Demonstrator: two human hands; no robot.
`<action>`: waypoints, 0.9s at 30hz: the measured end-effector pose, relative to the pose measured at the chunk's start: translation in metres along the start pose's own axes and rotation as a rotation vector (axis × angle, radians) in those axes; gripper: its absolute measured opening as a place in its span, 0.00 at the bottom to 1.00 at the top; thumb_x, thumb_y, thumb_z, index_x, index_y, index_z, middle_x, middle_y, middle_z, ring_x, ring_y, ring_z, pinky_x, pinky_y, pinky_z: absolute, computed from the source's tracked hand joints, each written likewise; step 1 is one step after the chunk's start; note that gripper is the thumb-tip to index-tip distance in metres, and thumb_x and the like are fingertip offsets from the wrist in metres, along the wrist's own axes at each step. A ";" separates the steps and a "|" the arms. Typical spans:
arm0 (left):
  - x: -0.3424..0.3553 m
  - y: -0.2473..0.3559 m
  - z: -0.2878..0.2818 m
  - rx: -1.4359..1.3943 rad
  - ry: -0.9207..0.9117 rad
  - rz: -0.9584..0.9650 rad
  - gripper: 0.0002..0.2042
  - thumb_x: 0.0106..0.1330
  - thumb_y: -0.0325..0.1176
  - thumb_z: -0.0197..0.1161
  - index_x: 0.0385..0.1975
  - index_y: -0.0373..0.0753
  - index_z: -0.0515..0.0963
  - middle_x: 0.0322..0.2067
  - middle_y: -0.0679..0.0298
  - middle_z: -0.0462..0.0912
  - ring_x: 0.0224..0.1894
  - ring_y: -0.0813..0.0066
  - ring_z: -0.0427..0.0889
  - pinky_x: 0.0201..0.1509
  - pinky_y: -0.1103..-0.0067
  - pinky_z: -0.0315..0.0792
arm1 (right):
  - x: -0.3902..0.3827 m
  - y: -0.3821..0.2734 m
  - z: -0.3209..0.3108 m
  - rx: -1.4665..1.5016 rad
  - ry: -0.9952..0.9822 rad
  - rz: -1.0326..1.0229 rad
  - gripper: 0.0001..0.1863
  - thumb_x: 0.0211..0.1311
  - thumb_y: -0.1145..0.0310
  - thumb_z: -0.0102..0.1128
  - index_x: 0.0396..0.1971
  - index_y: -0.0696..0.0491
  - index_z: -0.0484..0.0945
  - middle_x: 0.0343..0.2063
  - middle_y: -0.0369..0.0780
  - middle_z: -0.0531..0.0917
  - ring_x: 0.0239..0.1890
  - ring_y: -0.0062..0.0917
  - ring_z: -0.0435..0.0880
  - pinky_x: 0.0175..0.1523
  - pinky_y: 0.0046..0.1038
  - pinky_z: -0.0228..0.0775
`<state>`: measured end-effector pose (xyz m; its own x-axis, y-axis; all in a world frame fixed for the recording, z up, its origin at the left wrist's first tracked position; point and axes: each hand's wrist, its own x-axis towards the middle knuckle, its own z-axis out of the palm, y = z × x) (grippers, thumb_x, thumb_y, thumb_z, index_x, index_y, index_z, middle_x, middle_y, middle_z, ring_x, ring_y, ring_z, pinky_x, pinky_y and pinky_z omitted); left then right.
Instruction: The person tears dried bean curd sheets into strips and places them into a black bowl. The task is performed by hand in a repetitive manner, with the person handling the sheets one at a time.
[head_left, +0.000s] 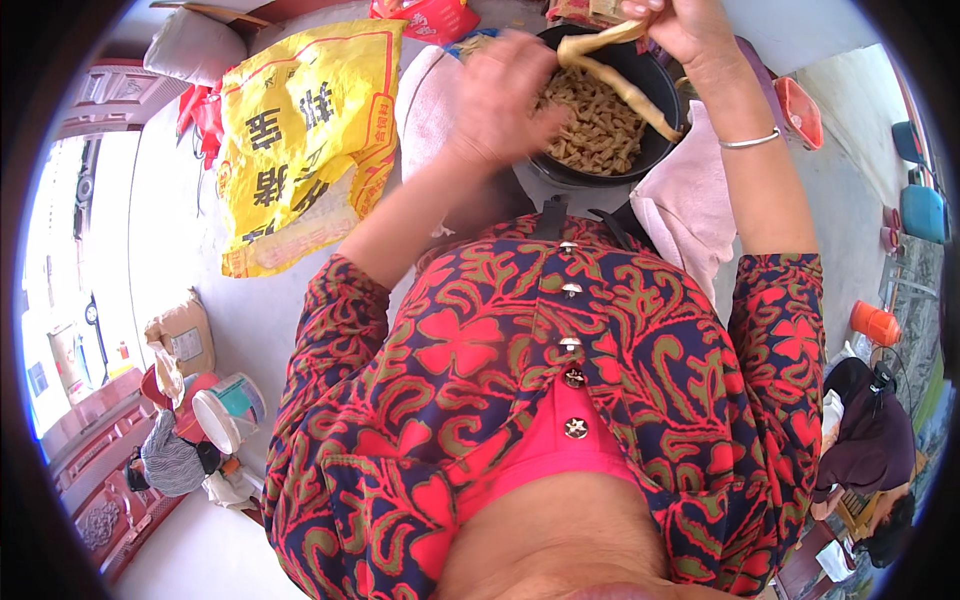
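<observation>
At the top right my right hand [690, 28], with a silver bracelet on its wrist, pinches one end of a long yellowish-brown strip [622, 84]. The strip bends and hangs across a black round basin [668, 100], its lower end near the right rim. Many short chopped pieces [598, 125] of similar colour lie in the basin. My left hand [500, 105] is over the basin's left side, blurred by motion, thumb apart from the fingers and nothing seen in it. What kind of food the strip is I cannot make out.
A large yellow printed sack [300, 130] lies left of my left arm. Pale pink cloth [690, 195] drapes over my knees beside the basin. Red bags [430, 15] sit at the top, an orange-red basket [800, 112] at right, a white bucket [225, 412] at lower left.
</observation>
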<state>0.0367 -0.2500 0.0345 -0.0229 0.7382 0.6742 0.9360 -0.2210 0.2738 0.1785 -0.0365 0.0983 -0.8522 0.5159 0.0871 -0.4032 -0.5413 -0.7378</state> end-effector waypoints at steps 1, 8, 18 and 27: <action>-0.007 -0.030 0.001 0.183 -0.034 -0.179 0.29 0.49 0.43 0.73 0.52 0.43 0.75 0.53 0.53 0.74 0.54 0.55 0.75 0.51 0.61 0.73 | -0.001 -0.002 0.005 -0.021 0.010 -0.014 0.18 0.70 0.52 0.52 0.35 0.54 0.77 0.16 0.29 0.66 0.17 0.16 0.64 0.25 0.21 0.59; -0.017 -0.135 -0.015 0.156 -0.407 -0.719 0.13 0.59 0.43 0.64 0.37 0.44 0.85 0.40 0.55 0.83 0.46 0.54 0.81 0.51 0.65 0.74 | -0.006 -0.028 0.013 -0.051 0.028 -0.068 0.21 0.71 0.49 0.48 0.33 0.53 0.77 0.14 0.29 0.65 0.16 0.15 0.63 0.24 0.21 0.58; -0.021 -0.066 0.036 -0.443 -0.255 -0.323 0.09 0.63 0.36 0.63 0.33 0.35 0.82 0.32 0.57 0.83 0.37 0.62 0.83 0.43 0.73 0.76 | -0.009 -0.031 -0.004 -0.181 0.147 -0.216 0.06 0.68 0.68 0.55 0.37 0.55 0.75 0.27 0.35 0.78 0.23 0.18 0.74 0.33 0.25 0.71; -0.072 -0.029 0.017 -0.260 -0.811 -0.163 0.13 0.58 0.42 0.64 0.25 0.37 0.80 0.26 0.53 0.80 0.33 0.51 0.80 0.38 0.62 0.73 | -0.018 -0.044 -0.009 -0.344 0.102 -0.126 0.11 0.70 0.68 0.53 0.36 0.62 0.77 0.20 0.32 0.72 0.19 0.12 0.65 0.26 0.15 0.63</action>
<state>0.0167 -0.2862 -0.0337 0.2003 0.9781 -0.0569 0.8307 -0.1388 0.5391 0.2142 -0.0157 0.1229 -0.7588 0.6368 0.1370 -0.3520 -0.2238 -0.9089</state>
